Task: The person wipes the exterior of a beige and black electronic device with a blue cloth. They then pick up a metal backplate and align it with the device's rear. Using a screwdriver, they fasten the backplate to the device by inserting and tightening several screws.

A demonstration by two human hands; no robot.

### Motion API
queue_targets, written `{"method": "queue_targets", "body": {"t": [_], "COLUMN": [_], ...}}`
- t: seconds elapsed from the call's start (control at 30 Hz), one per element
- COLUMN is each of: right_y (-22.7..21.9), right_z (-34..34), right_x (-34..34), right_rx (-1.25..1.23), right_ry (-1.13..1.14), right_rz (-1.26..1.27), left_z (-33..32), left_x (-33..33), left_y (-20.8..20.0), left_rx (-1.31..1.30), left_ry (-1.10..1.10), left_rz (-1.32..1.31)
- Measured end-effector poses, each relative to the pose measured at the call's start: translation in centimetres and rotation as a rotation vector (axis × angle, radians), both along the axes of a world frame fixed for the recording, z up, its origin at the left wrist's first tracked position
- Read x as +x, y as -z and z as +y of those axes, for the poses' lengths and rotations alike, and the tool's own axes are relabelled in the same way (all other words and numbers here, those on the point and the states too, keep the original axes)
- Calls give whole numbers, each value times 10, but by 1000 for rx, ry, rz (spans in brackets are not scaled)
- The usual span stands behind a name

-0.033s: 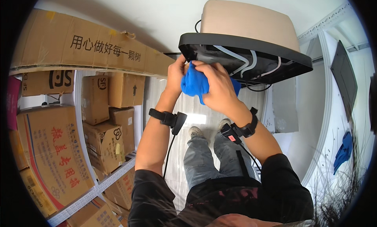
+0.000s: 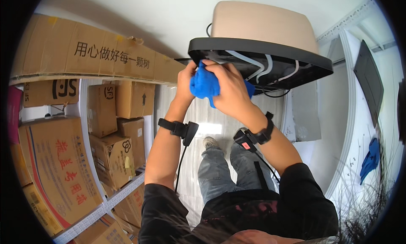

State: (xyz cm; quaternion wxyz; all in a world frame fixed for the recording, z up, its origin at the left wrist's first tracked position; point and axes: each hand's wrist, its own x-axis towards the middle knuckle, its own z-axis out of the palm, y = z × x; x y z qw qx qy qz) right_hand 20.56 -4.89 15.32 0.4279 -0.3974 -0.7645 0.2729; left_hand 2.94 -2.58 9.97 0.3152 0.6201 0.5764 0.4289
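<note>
- A bunched blue cloth (image 2: 204, 84) is gripped between both hands and pressed against the dark underside rim of the table (image 2: 270, 47), close to that rim's left end.
- The right hand (image 2: 228, 89) is wrapped over the cloth from the right, fingers curled and clenched around it; a tail of cloth shows past the right of the knuckles.
- The left hand (image 2: 186, 81) is closed on the cloth's left side, its fingertips lifted to the table's edge.
- The cloth lies directly between the hands, so neither is clearly nearer; the right hand covers more of it.
- The dark rim's long axis runs from the hands away to the right, where white cables (image 2: 262, 66) are tucked under the table, just beside the right hand.
- Stacked cardboard boxes (image 2: 114, 117) on shelving stand well apart to the left; a second blue cloth (image 2: 370, 158) lies far off at the right.
</note>
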Motion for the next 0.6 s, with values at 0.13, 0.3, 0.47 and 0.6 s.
{"method": "queue_targets", "body": {"t": [0.13,0.3,0.47,0.6], "right_y": [5,-1,-4,-3], "right_z": [12,-11,-62,-105], "right_x": [-8,25,115,174], "right_rx": [-28,-59,-67,-39], "right_ry": [4,-94,195,538], "right_rz": [-14,14,20,-46], "left_z": [5,8,0,-32], "left_x": [-17,-12,4,28], "left_y": [27,32,-17,-85], "left_rx": [108,25,-47,90], "left_ry": [91,11,-5,-173], "left_rz": [23,-137,73,397]}}
